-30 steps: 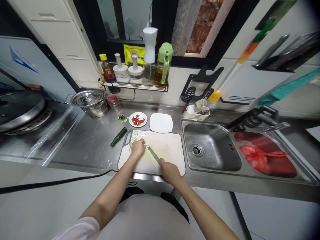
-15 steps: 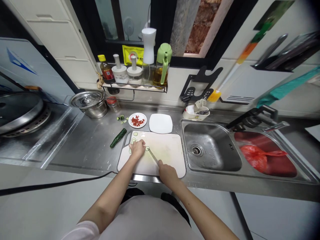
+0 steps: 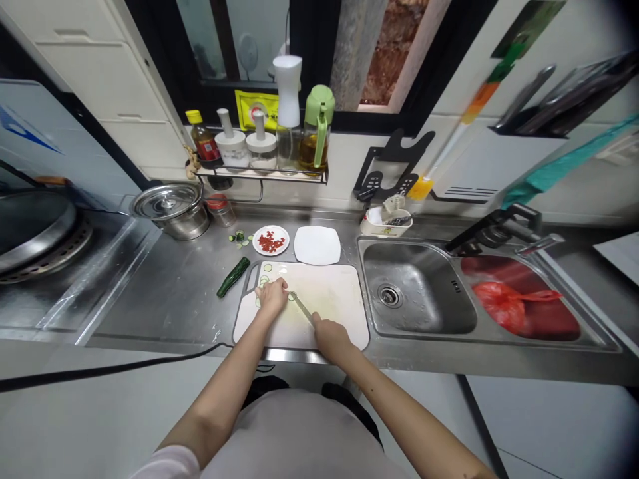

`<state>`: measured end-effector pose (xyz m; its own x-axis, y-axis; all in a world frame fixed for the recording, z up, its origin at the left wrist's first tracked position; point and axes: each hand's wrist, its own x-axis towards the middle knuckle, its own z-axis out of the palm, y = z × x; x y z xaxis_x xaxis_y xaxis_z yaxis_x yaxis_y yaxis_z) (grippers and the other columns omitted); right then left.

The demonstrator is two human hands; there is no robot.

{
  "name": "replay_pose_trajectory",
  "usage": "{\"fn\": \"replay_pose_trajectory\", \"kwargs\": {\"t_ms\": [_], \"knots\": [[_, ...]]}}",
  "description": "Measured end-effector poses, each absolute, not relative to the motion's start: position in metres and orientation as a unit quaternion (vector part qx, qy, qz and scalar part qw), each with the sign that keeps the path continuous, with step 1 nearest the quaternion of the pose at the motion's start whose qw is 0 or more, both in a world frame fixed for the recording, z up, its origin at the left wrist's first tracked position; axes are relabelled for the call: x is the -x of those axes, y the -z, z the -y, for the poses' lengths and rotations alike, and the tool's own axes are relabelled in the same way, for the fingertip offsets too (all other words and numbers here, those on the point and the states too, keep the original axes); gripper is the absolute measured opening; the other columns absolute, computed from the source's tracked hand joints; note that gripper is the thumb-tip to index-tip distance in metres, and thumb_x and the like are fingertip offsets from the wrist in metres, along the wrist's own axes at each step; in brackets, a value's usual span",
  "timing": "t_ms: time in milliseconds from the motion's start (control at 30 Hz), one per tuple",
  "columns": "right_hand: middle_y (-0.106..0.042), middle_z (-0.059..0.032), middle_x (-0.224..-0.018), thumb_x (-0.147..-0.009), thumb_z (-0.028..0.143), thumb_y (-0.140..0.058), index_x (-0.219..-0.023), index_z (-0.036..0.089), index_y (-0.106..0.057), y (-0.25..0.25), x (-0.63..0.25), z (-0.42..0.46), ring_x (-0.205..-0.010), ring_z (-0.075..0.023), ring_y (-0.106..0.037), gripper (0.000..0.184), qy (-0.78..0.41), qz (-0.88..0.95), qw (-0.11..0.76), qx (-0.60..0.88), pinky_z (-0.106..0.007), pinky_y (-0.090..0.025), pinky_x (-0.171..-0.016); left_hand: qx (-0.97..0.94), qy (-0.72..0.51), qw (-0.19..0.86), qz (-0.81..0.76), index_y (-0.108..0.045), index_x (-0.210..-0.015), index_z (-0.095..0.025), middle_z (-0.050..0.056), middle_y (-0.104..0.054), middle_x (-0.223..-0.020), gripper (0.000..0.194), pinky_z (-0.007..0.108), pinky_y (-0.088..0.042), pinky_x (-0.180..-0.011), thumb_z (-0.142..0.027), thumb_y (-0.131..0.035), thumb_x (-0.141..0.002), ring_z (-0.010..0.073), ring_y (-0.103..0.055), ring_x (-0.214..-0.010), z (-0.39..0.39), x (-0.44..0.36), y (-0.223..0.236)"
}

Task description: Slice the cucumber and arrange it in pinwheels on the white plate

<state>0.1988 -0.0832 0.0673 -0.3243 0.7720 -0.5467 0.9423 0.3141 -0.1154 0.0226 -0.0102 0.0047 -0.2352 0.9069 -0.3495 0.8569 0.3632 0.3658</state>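
Observation:
My right hand (image 3: 330, 337) is closed around the handle of a knife (image 3: 302, 309), whose blade points up and to the left over the white cutting board (image 3: 342, 303). At the blade's tip lies a thin cucumber slice (image 3: 292, 296). Just left of it, my left hand (image 3: 273, 295) rests on the board with its fingers curled; what is under or in them is hidden. Several more cucumber slices (image 3: 268, 268) lie along the board's left side, partly covered by that hand. Beyond the board's handle, a dark green length of cucumber (image 3: 233, 277) sits on the steel counter.
Behind the board stand a plate of chopped red pieces (image 3: 270, 241) and a square white plate (image 3: 317, 245). Cucumber scraps (image 3: 240, 237) lie near a lidded steel pot (image 3: 176, 211). To the right is a sink (image 3: 419, 293); a red bag (image 3: 504, 306) sits in its far basin.
The view has shifted slightly, so the scene sits a little further left. Both hands keep nearly the same place on the board, the knife tip still beside the cucumber slice.

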Motion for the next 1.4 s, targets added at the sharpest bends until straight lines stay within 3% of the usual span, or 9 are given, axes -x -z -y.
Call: {"fn": "replay_pose_trajectory", "kwargs": {"t_ms": [367,800,1400], "knots": [[-0.069,-0.0155,-0.096,-0.090,0.006,-0.035,-0.120,0.013,-0.045,-0.061,-0.202,0.084,-0.094,-0.0251,-0.069,0.032,0.206,-0.797,0.181,-0.539,-0.034,-0.050,-0.075,-0.565,-0.032,0.254,-0.785,-0.061,-0.094,-0.029,0.004,-0.072,-0.098,0.013,0.042,-0.028,-0.092,-0.034,-0.055,-0.084,0.0272,-0.055,-0.112,0.009,-0.023,-0.009],[-0.070,-0.0160,-0.096,-0.089,0.009,-0.039,-0.127,0.014,-0.043,-0.054,-0.219,0.100,-0.094,-0.0244,-0.069,0.039,0.197,-0.790,0.189,-0.549,-0.030,-0.049,-0.076,-0.569,-0.030,0.255,-0.782,-0.061,-0.094,-0.029,0.003,-0.072,-0.099,0.014,0.043,-0.029,-0.093,-0.028,-0.056,-0.081,0.0270,-0.055,-0.112,0.008,-0.022,-0.010],[-0.069,-0.0150,-0.097,-0.091,0.006,-0.035,-0.120,0.015,-0.044,-0.063,-0.200,0.084,-0.095,-0.0238,-0.069,0.032,0.209,-0.786,0.199,-0.546,-0.032,-0.049,-0.076,-0.566,-0.028,0.259,-0.782,-0.061,-0.094,-0.029,0.004,-0.072,-0.098,0.013,0.042,-0.029,-0.092,-0.030,-0.057,-0.082,0.0260,-0.055,-0.111,0.007,-0.022,-0.008]]}}
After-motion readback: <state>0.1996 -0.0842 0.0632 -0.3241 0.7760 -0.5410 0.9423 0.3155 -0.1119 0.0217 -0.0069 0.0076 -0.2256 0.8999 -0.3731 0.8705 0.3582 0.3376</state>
